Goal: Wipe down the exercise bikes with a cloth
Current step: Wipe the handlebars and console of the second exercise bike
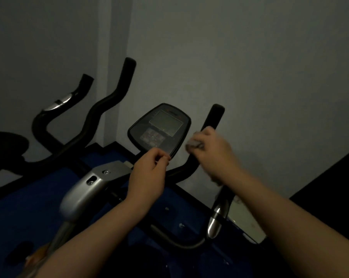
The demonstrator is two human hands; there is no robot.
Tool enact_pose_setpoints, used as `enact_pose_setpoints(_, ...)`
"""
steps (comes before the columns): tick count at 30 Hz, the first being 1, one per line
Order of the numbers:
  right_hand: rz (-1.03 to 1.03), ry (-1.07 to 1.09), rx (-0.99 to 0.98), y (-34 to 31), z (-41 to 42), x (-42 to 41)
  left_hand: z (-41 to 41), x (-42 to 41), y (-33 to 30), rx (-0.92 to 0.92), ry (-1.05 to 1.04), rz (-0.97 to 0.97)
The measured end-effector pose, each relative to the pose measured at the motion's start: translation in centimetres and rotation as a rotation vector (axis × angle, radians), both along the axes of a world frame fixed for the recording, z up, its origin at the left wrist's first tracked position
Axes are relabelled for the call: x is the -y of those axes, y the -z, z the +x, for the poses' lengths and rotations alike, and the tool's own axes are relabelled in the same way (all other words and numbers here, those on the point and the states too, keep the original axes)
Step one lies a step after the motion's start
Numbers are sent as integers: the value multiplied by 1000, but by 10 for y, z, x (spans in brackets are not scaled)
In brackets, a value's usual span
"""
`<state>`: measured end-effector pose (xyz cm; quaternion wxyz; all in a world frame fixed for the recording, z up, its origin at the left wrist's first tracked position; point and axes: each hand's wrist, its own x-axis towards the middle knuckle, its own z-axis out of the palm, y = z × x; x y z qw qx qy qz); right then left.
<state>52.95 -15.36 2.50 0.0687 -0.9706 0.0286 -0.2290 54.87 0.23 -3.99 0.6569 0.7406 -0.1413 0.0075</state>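
Observation:
An exercise bike stands in front of me with a black console [159, 129] and a grey screen. My right hand [211, 151] is closed around a pale cloth [193, 142] and wraps it around the bike's right handlebar [213, 117], just below its upright black tip. My left hand [149, 173] rests at the console's lower edge, fingers pinched on its rim. The left handlebar [109, 97] curves up freely. A silver stem housing [85, 189] sits below my left hand.
A second bike's black handlebar [55, 109] with a chrome grip sensor and a dark seat [7, 145] stand at the left. The floor is blue [19, 207]. A grey wall is close behind. A black surface [330, 187] lies at the right.

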Motion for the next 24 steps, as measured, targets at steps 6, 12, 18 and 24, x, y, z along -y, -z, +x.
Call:
enact_pose_setpoints(6, 266, 95, 167, 44, -37, -55, -11, -22, 8, -95, 23, -156)
enact_pose_setpoints(12, 271, -12, 168, 37, -34, -48, -32, -55, 24, -176, -102, -263)
enact_pose_setpoints(18, 340, -255, -10, 70, -52, -102, -61, -74, 31, -109, -238, -211)
enact_pose_setpoints(24, 216, -146, 55, 45, -32, -70, -96, -81, 45, -143, -433, -136)
